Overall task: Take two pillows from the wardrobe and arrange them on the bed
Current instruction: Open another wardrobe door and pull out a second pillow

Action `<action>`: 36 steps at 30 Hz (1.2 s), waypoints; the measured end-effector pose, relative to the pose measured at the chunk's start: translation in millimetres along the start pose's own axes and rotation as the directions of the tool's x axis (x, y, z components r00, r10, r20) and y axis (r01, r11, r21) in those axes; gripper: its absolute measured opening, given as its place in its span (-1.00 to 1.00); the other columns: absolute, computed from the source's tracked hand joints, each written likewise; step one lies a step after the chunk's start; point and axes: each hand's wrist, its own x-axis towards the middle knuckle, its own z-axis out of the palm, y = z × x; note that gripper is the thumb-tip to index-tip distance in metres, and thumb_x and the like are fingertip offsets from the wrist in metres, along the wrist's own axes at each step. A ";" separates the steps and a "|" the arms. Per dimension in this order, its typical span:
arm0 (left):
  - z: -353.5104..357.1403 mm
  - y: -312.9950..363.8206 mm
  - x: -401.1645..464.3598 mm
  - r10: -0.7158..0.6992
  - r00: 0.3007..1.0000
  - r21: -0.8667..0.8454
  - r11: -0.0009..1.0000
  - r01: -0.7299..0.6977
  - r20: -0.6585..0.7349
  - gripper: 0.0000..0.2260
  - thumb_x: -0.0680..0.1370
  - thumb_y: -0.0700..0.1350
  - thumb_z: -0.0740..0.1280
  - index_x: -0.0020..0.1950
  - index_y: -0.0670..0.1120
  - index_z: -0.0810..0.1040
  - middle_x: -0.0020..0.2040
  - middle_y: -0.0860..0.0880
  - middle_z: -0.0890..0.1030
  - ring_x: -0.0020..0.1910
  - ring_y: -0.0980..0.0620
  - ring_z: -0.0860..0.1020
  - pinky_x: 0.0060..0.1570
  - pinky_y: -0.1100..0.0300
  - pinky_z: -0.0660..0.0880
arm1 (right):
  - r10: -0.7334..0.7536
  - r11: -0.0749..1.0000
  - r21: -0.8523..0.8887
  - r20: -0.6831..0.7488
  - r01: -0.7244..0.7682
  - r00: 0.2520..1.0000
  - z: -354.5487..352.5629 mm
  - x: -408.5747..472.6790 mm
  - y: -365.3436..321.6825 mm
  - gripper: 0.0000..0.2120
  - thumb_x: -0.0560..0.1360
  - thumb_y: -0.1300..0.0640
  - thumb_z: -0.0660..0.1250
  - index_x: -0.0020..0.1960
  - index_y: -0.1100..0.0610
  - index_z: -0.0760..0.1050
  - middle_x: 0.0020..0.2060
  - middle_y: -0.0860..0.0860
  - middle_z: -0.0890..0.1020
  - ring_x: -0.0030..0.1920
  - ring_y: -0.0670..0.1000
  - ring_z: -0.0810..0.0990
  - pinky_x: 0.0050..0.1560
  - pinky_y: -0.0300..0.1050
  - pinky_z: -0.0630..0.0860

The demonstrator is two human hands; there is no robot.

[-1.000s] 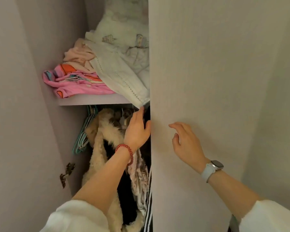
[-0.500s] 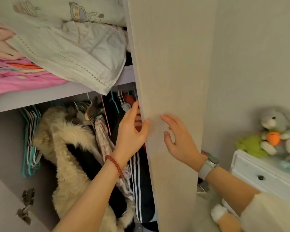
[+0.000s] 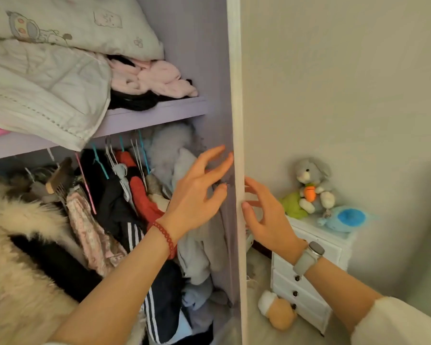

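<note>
Head view: left hand (image 3: 197,195) spread, empty, inside the wardrobe (image 3: 209,70). Right hand (image 3: 266,215) spread, empty, beside the door edge (image 3: 237,120), likely to swing it wide. Printed pillow (image 3: 72,23) lies on the upper shelf (image 3: 154,113), untouched.

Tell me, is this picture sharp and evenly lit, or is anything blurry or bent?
Head view: dim, warm indoor light, with the hanging clothes in shadow under the shelf; the left hand fingers look slightly motion-smeared; the wide lens tilts the wardrobe edge and stretches the corners; no glare shows.
</note>
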 end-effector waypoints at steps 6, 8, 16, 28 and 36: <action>49.5 25.8 56.8 0.083 0.967 0.132 0.984 -0.118 0.242 -0.39 0.47 -0.25 0.22 0.43 0.15 0.11 0.48 0.09 -0.01 0.46 -0.04 0.09 0.25 0.01 0.34 | 0.173 0.975 -0.103 -0.203 -0.197 0.964 -57.5 -7.2 21.2 -0.62 0.51 0.28 0.17 0.32 0.16 0.27 0.07 0.07 0.58 -0.02 0.10 0.60 -0.05 0.17 0.56; 70.1 32.6 74.9 0.053 0.941 0.148 0.983 -0.108 0.334 -0.33 0.48 -0.25 0.19 0.43 0.23 -0.02 0.52 0.07 -0.02 0.48 0.00 -0.01 0.32 -0.02 0.31 | 0.214 0.954 -0.147 -0.271 -0.260 0.939 -72.4 -4.8 30.6 -0.70 0.52 0.30 0.13 0.25 0.22 0.31 -0.09 0.08 0.59 -0.16 0.13 0.60 -0.16 0.11 0.53; 137.4 48.4 130.8 -0.042 0.874 0.191 0.980 -0.059 0.485 -0.33 0.49 -0.30 0.13 0.47 0.14 -0.08 0.52 0.08 -0.14 0.49 -0.05 -0.09 0.30 -0.01 0.27 | 0.436 0.817 -0.243 -0.333 -0.523 0.836 -130.7 22.1 69.2 -0.82 0.53 0.34 0.05 0.10 0.29 0.32 -0.07 0.29 0.58 -0.10 0.32 0.54 -0.22 -0.08 0.33; 94.8 15.7 154.5 0.007 0.978 0.165 0.985 -0.042 0.208 -0.69 0.52 -0.25 0.20 0.24 -0.06 0.48 0.38 -0.09 0.35 0.35 -0.07 0.30 0.25 0.00 0.34 | 0.029 0.810 -0.539 -0.358 -0.232 0.933 -132.8 67.7 47.4 -0.56 0.40 0.40 0.17 0.27 0.27 0.34 0.25 0.28 0.41 0.24 0.28 0.39 0.19 0.16 0.41; -64.2 -56.0 164.7 -0.091 0.996 0.497 0.865 0.070 0.018 -0.70 0.48 -0.27 0.25 0.21 -0.12 0.51 0.30 -0.15 0.44 0.24 -0.16 0.41 0.17 -0.03 0.38 | -0.105 0.889 -0.456 -0.135 0.032 0.985 -44.5 172.8 32.8 -0.61 0.43 0.37 0.17 0.25 0.26 0.36 0.18 0.23 0.47 0.18 0.26 0.42 0.11 0.19 0.44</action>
